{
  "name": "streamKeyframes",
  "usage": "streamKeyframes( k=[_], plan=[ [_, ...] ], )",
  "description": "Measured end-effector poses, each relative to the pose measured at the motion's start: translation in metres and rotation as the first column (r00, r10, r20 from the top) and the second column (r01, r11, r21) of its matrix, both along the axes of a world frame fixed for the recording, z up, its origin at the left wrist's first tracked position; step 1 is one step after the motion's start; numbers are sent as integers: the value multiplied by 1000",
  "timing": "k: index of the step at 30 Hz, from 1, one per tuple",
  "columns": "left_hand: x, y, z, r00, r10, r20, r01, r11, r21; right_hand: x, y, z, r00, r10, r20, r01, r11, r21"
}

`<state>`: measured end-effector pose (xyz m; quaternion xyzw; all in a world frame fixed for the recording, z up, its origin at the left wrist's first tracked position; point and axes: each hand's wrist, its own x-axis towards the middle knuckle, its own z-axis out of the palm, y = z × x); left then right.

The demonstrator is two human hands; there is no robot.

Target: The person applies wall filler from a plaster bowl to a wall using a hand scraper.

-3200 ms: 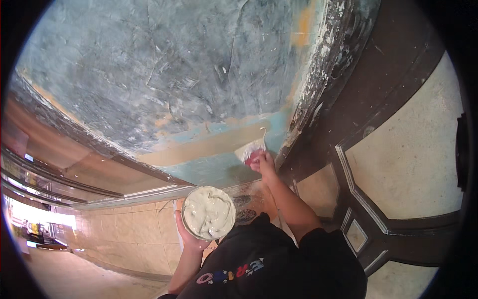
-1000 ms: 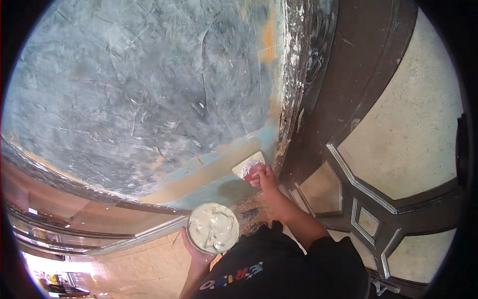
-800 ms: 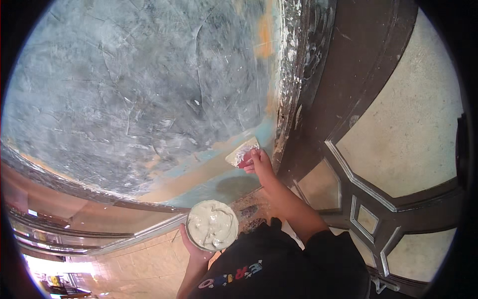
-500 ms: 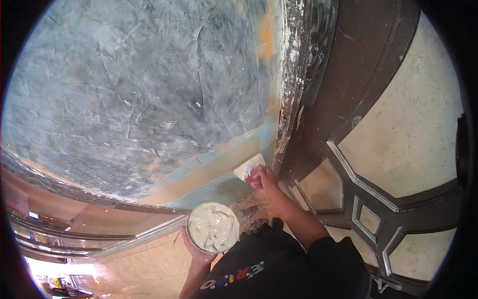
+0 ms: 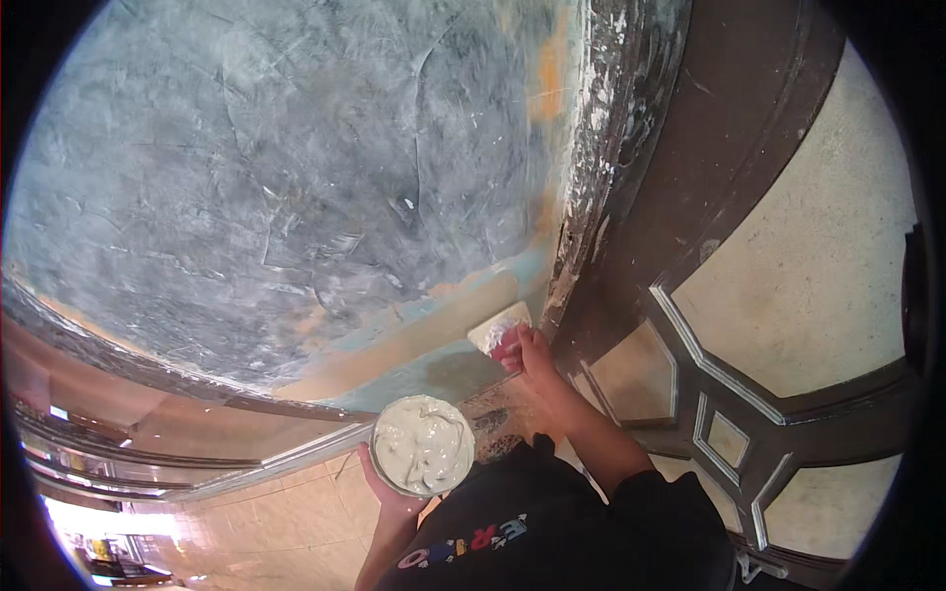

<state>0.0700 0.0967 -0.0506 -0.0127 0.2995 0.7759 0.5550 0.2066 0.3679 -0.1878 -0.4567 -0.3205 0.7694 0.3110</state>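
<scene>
In my right hand [image 5: 532, 357] is a wide putty scraper [image 5: 500, 330] with a red grip and white paste smeared on its blade, held at the lower right of the mottled blue-grey wall [image 5: 286, 177], beside a tan band [image 5: 414, 337] and pale blue patches. My left hand [image 5: 384, 483] grips a round tub [image 5: 422, 443] of creamy off-white paste from its left side, low in front of my black shirt. The fingers of both hands are closed round what they hold; those under the tub are mostly hidden.
A chipped dark moulding [image 5: 601, 128] borders the wall on the right, next to brown panelling [image 5: 709, 148] with cream insets [image 5: 788, 276]. A reddish ledge [image 5: 168, 414] runs along the left, above beige tiles [image 5: 276, 532]. A bright opening [image 5: 108, 527] shows at the lower left.
Since 0.8 seconds ago my right hand and scraper have moved down and to the right. The view has turned since 3.2 seconds ago; my left hand still holds the tub.
</scene>
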Motion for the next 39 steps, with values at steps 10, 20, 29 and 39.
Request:
streamKeyframes(
  k=[10, 20, 29, 39],
  plan=[
    [-1, 1, -3, 993, -25, -119, 20, 999, -44, 3, 15, -28, 1000, 13, 10, -13, 1000, 25],
    [5, -10, 5, 342, -118, -932, -101, 982, -162, -28, 18, 36, 995, 0, -96, 34, 935, 352],
    [3, -10, 14, 1000, -13, -22, 14, 998, 57, 1, 10, 1, 994, -15, -111, 29, 992, 126],
    [11, 0, 18, 996, -49, -68, 52, 998, 31, 17, 13, -43, 999, 53, -6, -53, 995, 82]
  ],
)
